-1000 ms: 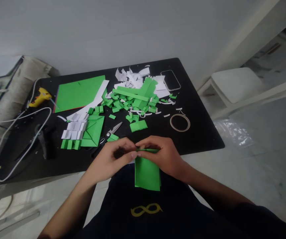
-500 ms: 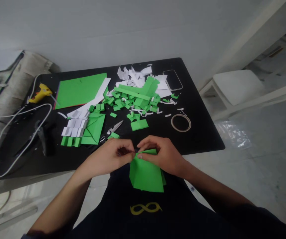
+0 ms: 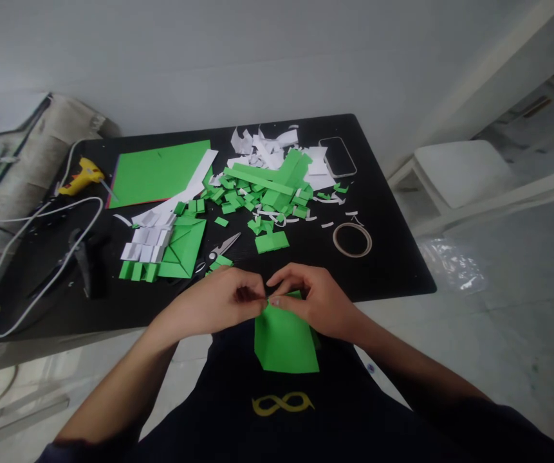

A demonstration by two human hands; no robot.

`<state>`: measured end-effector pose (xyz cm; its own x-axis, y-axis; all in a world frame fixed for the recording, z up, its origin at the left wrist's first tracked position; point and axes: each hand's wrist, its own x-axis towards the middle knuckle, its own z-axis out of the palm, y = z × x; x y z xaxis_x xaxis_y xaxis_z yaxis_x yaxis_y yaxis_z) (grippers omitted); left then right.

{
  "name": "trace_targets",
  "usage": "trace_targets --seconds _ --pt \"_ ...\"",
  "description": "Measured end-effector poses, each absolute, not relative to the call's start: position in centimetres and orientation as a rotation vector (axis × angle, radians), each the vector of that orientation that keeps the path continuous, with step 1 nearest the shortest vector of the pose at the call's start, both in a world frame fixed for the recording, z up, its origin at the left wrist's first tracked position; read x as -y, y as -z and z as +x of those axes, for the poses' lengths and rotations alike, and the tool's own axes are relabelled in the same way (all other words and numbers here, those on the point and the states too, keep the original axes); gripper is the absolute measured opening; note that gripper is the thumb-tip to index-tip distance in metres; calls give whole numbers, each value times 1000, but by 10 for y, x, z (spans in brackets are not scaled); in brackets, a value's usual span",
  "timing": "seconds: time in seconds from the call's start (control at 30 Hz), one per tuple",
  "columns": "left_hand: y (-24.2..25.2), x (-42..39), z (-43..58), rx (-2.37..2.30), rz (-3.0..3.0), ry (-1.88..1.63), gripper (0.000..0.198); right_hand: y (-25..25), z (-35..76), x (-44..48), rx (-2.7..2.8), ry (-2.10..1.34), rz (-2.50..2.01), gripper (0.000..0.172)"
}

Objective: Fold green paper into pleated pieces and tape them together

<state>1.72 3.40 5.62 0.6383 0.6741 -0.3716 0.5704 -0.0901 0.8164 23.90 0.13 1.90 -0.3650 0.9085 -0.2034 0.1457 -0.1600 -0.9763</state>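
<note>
A folded sheet of green paper (image 3: 287,341) hangs in front of my body, just off the table's near edge. My left hand (image 3: 226,299) pinches its top left corner between thumb and fingers. Close beside it, my right hand (image 3: 318,299) grips the top edge, thumb lying on the front face. Both sets of fingertips nearly meet at that edge, and what lies right under them is hidden. Beyond my left hand are scissors (image 3: 219,251) with blades apart, partly covered by a green scrap. A small folded green piece (image 3: 271,242) lies past my hands.
The black table (image 3: 305,276) carries a heap of green and white paper scraps (image 3: 257,183), a tape roll (image 3: 352,240), a phone-shaped frame (image 3: 338,157), green sheets (image 3: 161,170), folded white strips (image 3: 147,239), a yellow glue gun (image 3: 82,177) with a looping white cable, and a black tool (image 3: 81,260).
Both hands keep their pinch on the green paper, which has shifted very slightly right. Its rear flap shows less at the right side. The table view has moved a little.
</note>
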Motion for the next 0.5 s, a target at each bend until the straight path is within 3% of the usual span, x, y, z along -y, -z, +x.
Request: trace_targets --seconds 0.17,0.5 --pt "-54 -36 14 -984 1682 -154 13 -22 240 -5 1541 -1491 -1223 11" --pt "-44 -33 8 -1012 1527 -275 22 -28 267 -15 1462 -1626 -1046 26"
